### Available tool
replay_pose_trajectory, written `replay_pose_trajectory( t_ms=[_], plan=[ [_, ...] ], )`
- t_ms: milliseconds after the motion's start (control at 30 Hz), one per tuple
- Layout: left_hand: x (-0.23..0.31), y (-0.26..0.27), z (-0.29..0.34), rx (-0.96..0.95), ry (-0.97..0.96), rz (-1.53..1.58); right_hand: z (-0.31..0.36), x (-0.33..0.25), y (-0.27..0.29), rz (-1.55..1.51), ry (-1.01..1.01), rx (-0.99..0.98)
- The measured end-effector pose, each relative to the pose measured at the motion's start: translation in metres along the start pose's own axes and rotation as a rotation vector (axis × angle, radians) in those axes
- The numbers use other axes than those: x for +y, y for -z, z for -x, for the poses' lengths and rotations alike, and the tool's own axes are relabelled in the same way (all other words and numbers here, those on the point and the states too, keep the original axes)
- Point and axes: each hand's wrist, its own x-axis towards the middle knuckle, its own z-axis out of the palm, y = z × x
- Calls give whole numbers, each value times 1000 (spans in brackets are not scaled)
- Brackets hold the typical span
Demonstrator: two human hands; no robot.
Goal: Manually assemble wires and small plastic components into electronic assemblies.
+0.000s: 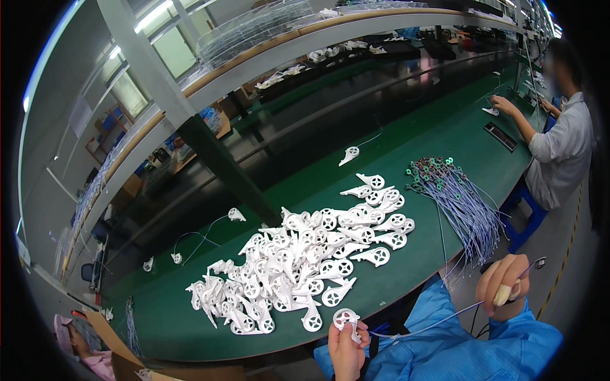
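Observation:
In front of my body, my left hand is closed on a white plastic part with a round spoked ring and a pointed tail. A thin pale-blue cable runs from this part across to my right hand. The right-hand fingers are pinched round the cable, and a yellowish covering shows on a fingertip. Past that hand sticks out the cable's small end piece. Just beyond my left hand lies a heap of like white parts. A bundle of cables with green and dark ends lies nearer my right hand.
The green bench has a dark belt along its far side. Loose white parts with cables lie there. A grey post and shelf stand beyond. A co-worker sits at right, another person at lower left beside cardboard.

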Motion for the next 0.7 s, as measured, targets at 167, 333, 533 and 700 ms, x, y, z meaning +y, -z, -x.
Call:
replay_pose_trajectory(
  t_ms=[167,333,533,700],
  plan=[
    [-2,6,4,35,-118,-163,5,14,-7,-4,-113,12],
    [24,20,46,136,-312,-342,19,71,-16,-263,-352,199],
    [32,12,111,107,-181,-317,6,150,-86,-413,-665,-116],
    [9,19,82,150,34,-154,4,162,-67,-620,-948,250]
  ],
)
